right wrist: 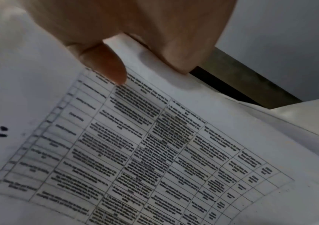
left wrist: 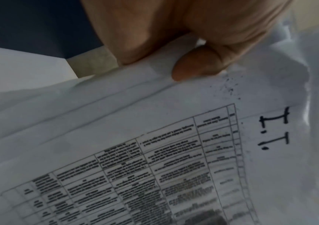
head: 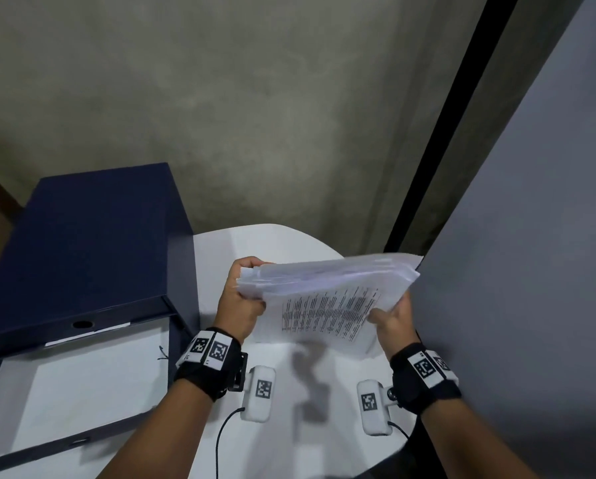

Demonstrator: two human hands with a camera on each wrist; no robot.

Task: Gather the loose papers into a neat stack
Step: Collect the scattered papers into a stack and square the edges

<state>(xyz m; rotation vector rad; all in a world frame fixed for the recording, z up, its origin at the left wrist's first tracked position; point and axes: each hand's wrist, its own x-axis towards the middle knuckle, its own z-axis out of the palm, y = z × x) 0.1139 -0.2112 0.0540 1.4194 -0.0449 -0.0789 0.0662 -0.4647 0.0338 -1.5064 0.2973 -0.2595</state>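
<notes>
At far left a dark blue box lies on the white table, overlapping a second open box with white sheets inside. Just right of it, the left hand grips the left end of the papers: in the left wrist view its thumb presses on the printed face while the other fingers curl behind the edges, so the sheets are pinched between them. The papers are held up off the table, between the two hands, tilted with their top edges toward the wall; the nearest sheet shows a printed table and a handwritten "I.T." mark. The edges look roughly aligned but not flush. The right hand holds the right end the same way, thumb on the printed face, fingers wrapped behind. Farthest right stands a grey panel.
</notes>
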